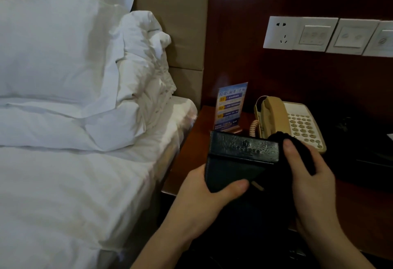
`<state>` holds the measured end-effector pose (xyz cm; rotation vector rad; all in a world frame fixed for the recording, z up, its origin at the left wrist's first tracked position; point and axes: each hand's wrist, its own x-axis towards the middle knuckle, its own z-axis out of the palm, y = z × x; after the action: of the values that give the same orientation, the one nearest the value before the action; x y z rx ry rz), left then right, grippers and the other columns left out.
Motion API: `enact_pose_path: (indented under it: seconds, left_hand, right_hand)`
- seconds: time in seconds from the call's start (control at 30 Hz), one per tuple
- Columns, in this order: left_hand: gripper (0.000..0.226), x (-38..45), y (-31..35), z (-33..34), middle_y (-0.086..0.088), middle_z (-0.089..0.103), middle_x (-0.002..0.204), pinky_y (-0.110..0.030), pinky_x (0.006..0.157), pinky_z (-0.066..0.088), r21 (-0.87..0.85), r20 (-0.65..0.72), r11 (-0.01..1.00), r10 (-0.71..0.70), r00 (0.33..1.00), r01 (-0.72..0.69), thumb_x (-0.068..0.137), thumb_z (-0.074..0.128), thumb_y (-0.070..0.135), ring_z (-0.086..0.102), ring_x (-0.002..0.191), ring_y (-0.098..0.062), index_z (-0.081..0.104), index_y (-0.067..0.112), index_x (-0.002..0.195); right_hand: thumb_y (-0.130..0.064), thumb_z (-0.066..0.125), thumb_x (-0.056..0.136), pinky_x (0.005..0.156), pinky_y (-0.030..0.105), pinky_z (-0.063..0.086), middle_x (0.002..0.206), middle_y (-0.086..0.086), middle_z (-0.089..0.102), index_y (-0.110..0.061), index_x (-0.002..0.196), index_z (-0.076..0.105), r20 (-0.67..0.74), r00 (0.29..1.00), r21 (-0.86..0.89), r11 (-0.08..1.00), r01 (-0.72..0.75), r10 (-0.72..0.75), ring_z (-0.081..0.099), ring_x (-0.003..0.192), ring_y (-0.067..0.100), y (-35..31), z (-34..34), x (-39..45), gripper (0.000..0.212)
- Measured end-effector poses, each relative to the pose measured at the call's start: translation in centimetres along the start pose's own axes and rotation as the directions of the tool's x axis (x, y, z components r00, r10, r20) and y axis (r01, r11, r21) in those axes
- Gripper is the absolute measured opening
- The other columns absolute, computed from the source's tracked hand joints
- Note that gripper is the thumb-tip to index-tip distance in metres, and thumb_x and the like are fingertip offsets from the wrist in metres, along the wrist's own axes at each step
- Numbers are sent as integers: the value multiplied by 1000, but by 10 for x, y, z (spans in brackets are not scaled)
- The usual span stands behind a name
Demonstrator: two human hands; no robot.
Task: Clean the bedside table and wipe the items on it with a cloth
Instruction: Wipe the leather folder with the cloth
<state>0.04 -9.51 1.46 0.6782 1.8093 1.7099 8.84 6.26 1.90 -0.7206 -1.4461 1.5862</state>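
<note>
My left hand grips a black leather-look holder from below, thumb curled over its lower front, lifted above the dark wooden bedside table. My right hand holds a black cloth bunched against the holder's right end. On the table behind stand a beige corded telephone and a blue printed sign card in a small stand.
A bed with white sheets and stacked white pillows lies directly left of the table. White wall sockets and switch plates sit on the dark wood panel behind. A dark item lies at the table's right.
</note>
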Motion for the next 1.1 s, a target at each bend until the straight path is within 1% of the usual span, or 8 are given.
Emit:
enact_pose_path:
  seconds: [0.17,0.3,0.4,0.47,0.63,0.77,0.9,1.1]
  left_hand:
    - [27,3,4,3,7,80,88,-12,63,52,-197,-152,980,-55,987,24,89,67,44,75,81,-5,78,21,99]
    - [32,4,2,7,1,80,84,-17,64,55,-238,-312,971,-44,949,-33,89,66,44,76,81,-10,79,15,94]
    - [33,5,-1,4,1,80,87,-27,76,58,-196,-326,979,-19,945,-48,87,68,45,76,87,-13,79,16,97]
    - [30,5,2,3,4,80,87,-21,71,57,-175,-267,984,-6,964,-42,88,67,42,76,86,-10,78,17,98]
    - [25,2,4,8,4,78,78,-14,60,51,-123,-56,992,-39,998,32,89,64,43,74,73,-5,80,26,79]
    - [31,3,4,6,-5,76,75,-20,63,51,-50,-43,999,-11,999,8,87,64,48,70,67,-10,80,25,73]
    - [37,4,1,1,-4,74,74,-20,63,51,-36,-9,999,-22,1000,21,89,66,45,69,69,-12,77,10,81]
    - [22,-1,2,5,4,78,76,-11,58,50,-142,-270,988,18,963,-58,91,69,33,74,73,-5,78,14,87]
  right_hand:
    - [-46,64,83,76,22,54,105,-28,67,-44,117,62,156,985,-139,985,99,-77,64,96,-7,3,7,-13,34]
    - [-53,66,81,90,23,49,125,-34,54,-59,129,44,263,958,-241,954,179,-113,53,114,-11,13,13,-30,54]
    - [-61,60,80,101,27,43,140,-33,41,-67,133,30,314,941,-317,920,231,-128,43,127,-8,20,15,-35,61]
    - [-62,55,82,103,28,42,140,-33,40,-69,131,30,303,940,-347,901,260,-155,41,128,-9,21,13,-33,55]
    - [-52,56,87,77,12,52,118,-30,53,-48,137,42,152,973,-235,950,205,-173,53,104,-20,5,3,-16,52]
    - [-53,59,86,78,28,56,108,-14,69,-39,122,62,116,988,-208,970,129,-107,67,97,2,0,-1,-8,38]
    - [-46,62,90,67,24,52,90,-15,74,-33,99,72,81,996,-138,990,35,-24,71,81,2,-1,-2,-6,19]
    - [-46,63,88,65,22,55,92,-17,73,-33,101,68,162,986,-181,983,-15,45,71,82,3,18,12,-22,19]
